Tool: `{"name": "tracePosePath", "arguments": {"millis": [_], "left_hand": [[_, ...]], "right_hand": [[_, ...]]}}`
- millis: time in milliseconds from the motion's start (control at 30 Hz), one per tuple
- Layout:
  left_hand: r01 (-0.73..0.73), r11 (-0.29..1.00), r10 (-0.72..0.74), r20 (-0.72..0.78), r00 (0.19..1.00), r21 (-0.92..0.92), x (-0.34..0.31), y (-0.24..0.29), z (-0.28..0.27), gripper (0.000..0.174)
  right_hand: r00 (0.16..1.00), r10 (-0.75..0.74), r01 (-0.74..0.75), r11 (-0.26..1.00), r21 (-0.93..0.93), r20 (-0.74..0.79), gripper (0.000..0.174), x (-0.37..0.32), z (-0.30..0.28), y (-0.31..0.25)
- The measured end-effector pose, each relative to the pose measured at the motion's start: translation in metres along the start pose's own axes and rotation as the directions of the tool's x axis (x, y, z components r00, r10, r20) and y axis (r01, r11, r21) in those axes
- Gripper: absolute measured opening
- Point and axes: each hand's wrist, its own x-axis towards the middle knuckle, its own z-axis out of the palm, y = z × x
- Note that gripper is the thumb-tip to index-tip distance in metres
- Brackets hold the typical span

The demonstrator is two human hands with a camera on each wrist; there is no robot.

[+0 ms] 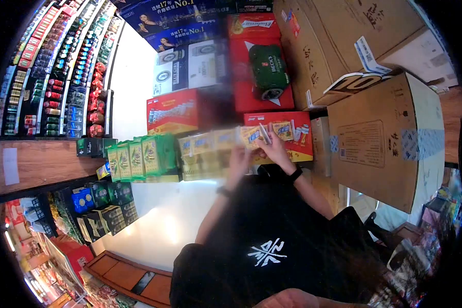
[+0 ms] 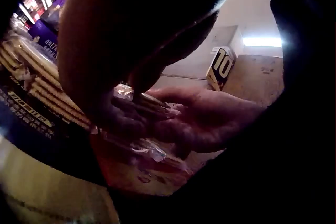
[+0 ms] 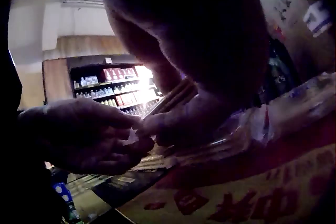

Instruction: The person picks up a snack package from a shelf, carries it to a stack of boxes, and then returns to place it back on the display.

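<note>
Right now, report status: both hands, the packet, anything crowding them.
Right hand pinching a wrapped packet. Left hand close beside it, grip unclear. More packets on the red box, just beyond the hands.

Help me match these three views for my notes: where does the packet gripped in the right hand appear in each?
Head: the gripped packet, right of centre, tilted above the packet row.
Left wrist: the gripped packet, near the middle, between both hands.
Right wrist: the gripped packet, about the middle, rising at a slant.
Shared landmark: the right hand, visible beside it in all three.
</note>
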Motion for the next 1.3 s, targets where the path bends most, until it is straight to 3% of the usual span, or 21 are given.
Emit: {"name": "tracePosePath", "arguments": {"millis": [100,200,300,400,467,500,600,667,800,900,1000,1100,1300], "left_hand": [[-0.018,1.0,0.018,0.011,1.0,0.016,-0.001,0.005,0.001,0.027],[-0.145,0.985,0.145,-0.013,0.989,-0.095,0.001,0.004,0.007,0.026],[-0.128,0.987,0.121,0.077,0.99,0.095,0.001,0.019,0.012,0.028],[-0.192,0.959,0.164,0.142,0.976,0.208,0.007,0.021,0.018,0.038],[-0.11,0.911,0.033,0.196,0.98,0.397,0.013,0.023,0.015,0.048],[-0.074,0.869,-0.038,0.215,0.976,0.489,0.015,0.026,0.012,0.053],[-0.419,0.639,0.299,0.293,0.908,0.645,0.016,0.065,0.005,0.062],[-0.517,0.472,0.353,0.384,0.853,0.715,0.021,0.062,0.008,0.063],[-0.577,0.232,0.425,0.453,0.784,0.783,0.031,0.041,0.018,0.066],[-0.561,0.198,0.396,0.458,0.796,0.804,0.039,0.029,0.018,0.069],[-0.488,0.364,0.285,0.404,0.869,0.793,0.042,0.033,0.019,0.057],[-0.498,0.38,0.282,0.415,0.865,0.78,0.044,0.039,0.019,0.055],[-0.514,0.287,0.308,0.43,0.849,0.808,0.052,0.033,0.016,0.056]], "right_hand": [[0.997,-0.074,0.07,0.994,-0.082,-0.038,0.036,-0.007,-0.005,-0.026],[0.995,-0.096,0.086,0.977,-0.197,-0.039,0.036,-0.008,-0.017,-0.024],[0.958,0.277,-0.285,0.95,0.125,0.078,0.032,-0.011,-0.031,-0.022],[0.957,0.291,-0.282,0.917,0.281,0.01,0.03,-0.011,-0.043,-0.012],[0.94,0.341,-0.318,0.898,0.303,-0.024,0.029,-0.011,-0.057,-0.012],[0.929,0.369,-0.338,0.887,0.316,-0.042,0.029,-0.011,-0.064,-0.012],[0.918,0.395,-0.356,0.865,0.355,-0.042,0.03,-0.009,-0.076,0.002],[0.913,0.408,-0.383,0.87,0.31,-0.014,0.031,-0.01,-0.08,0.005],[0.91,0.415,-0.402,0.868,0.292,0.02,0.031,-0.006,-0.08,0.013],[0.912,0.409,-0.396,0.884,0.247,-0.001,0.031,-0.003,-0.077,0.014],[0.933,0.36,-0.348,0.918,0.191,-0.028,0.031,0.001,-0.074,0.02],[0.947,0.317,-0.305,0.938,0.162,-0.05,0.031,0.0,-0.073,0.015],[0.935,0.353,-0.353,0.935,0.026,-0.015,0.03,0.001,-0.08,0.002]]}}
